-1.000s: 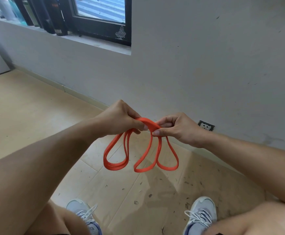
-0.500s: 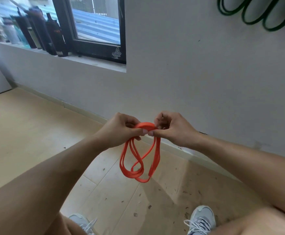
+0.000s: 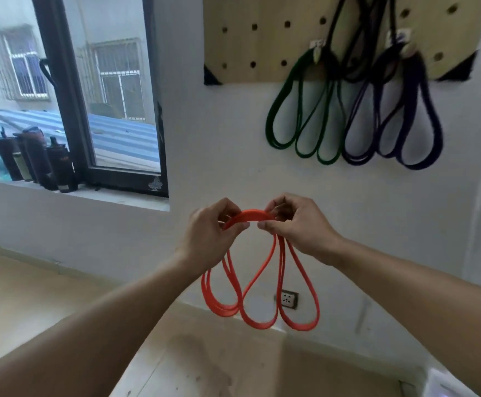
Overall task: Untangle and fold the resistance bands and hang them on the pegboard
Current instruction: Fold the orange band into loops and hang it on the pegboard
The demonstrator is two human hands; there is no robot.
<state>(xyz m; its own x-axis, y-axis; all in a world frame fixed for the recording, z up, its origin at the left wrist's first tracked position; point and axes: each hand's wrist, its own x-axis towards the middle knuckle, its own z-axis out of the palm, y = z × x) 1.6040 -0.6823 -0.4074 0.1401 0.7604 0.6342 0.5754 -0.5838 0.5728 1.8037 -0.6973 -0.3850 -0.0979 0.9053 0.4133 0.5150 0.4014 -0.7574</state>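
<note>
An orange resistance band (image 3: pixel 262 296) hangs folded into three loops below my hands. My left hand (image 3: pixel 210 233) pinches its top arc from the left. Gripping the same arc from the right is my right hand (image 3: pixel 293 224). Both hands sit close together at chest height in front of the wall. High on the wall is the wooden pegboard (image 3: pixel 262 38). A green band (image 3: pixel 299 118) and a purple band (image 3: pixel 399 118) hang from its pegs in folded loops, up and to the right of my hands.
A window (image 3: pixel 96 90) with a dark frame is at the left, with several dark bottles (image 3: pixel 36 159) on its sill. A wall socket (image 3: pixel 288 299) sits low behind the orange loops. Wooden floor lies below.
My view tilted up from the floor to the wall, bringing the pegboard and hung bands into sight. My hands rose with the orange band, and its loops spread apart again.
</note>
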